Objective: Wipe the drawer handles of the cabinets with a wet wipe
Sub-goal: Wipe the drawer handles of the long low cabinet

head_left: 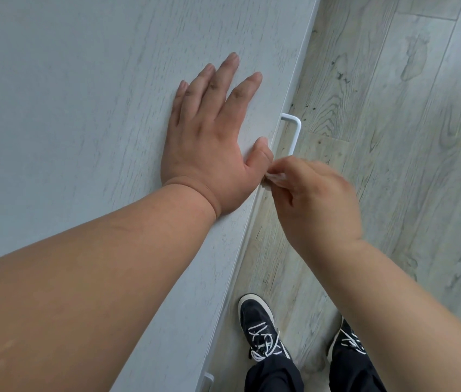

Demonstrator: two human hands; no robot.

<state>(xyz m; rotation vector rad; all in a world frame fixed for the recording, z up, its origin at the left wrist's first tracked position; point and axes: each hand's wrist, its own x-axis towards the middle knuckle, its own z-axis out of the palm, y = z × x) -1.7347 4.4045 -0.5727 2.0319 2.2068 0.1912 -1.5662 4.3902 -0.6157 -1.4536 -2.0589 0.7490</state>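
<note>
Pinching wet wipe point(276, 176) in right hand point(317, 202), fingers curled tight round it, wipe right at near end of white drawer handle point(295, 131); fingers hide if they touch. Right hand bit blurry. Left hand point(209, 148) lies flat on cabinet top point(68, 108) just beside handle, fingers straight and spread, holding nothing, thumb at edge next to wipe. Far end of handle bare, sticks out over wood floor point(407, 137). Second handle point(208, 380) well apart from first, near black shoes point(260, 326) with white laces
</note>
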